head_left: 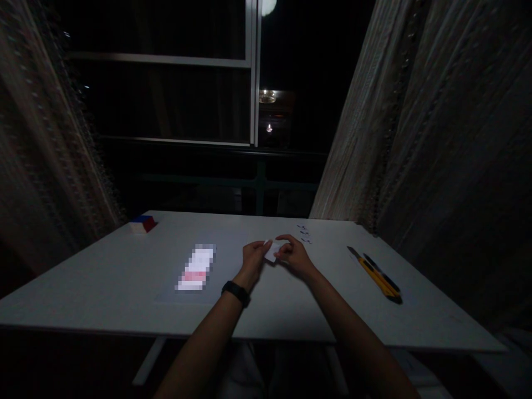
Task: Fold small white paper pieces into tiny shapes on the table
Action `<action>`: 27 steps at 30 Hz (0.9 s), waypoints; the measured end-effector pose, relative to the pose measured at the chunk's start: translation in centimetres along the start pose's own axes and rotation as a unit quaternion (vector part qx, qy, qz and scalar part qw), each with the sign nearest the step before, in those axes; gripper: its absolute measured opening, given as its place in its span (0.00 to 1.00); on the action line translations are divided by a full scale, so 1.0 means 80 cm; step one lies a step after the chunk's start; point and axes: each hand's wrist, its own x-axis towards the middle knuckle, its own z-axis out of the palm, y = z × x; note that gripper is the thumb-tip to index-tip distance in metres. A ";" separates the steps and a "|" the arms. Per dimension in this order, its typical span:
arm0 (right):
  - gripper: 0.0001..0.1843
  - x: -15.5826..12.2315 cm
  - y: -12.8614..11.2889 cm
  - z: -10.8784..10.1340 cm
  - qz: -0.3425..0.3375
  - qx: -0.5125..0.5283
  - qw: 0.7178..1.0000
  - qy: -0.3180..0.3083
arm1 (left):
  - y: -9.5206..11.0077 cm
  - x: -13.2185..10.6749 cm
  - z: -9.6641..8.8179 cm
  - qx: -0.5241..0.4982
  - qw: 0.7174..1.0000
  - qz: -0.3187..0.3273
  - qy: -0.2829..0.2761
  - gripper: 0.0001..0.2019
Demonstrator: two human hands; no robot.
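Over the middle of a white table [124,288], my left hand [253,259] and my right hand [292,255] meet. Both pinch a small white piece of paper [272,250] between their fingertips, just above the tabletop. A dark watch sits on my left wrist. The room is dim, so the paper's detail is hard to make out.
A yellow utility knife [376,274] lies at the right beside a dark pen. Several tiny dark pieces [305,234] lie behind my hands. A blurred white-and-red sheet [196,267] lies at the left, a red-and-blue block [142,223] at the far left corner. Curtains hang on both sides.
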 end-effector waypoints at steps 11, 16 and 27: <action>0.12 0.001 -0.013 -0.020 0.040 0.060 0.997 -0.034 | -0.009 0.003 -0.004 0.020 0.998 -0.017 -0.049 0.20; 0.13 0.000 -0.007 -0.019 0.012 0.044 0.996 -0.081 | -0.012 0.002 -0.002 0.053 0.997 0.018 -0.061 0.20; 0.13 0.000 -0.007 -0.022 0.001 0.041 0.991 -0.125 | -0.016 0.004 -0.001 0.060 0.996 0.025 -0.055 0.15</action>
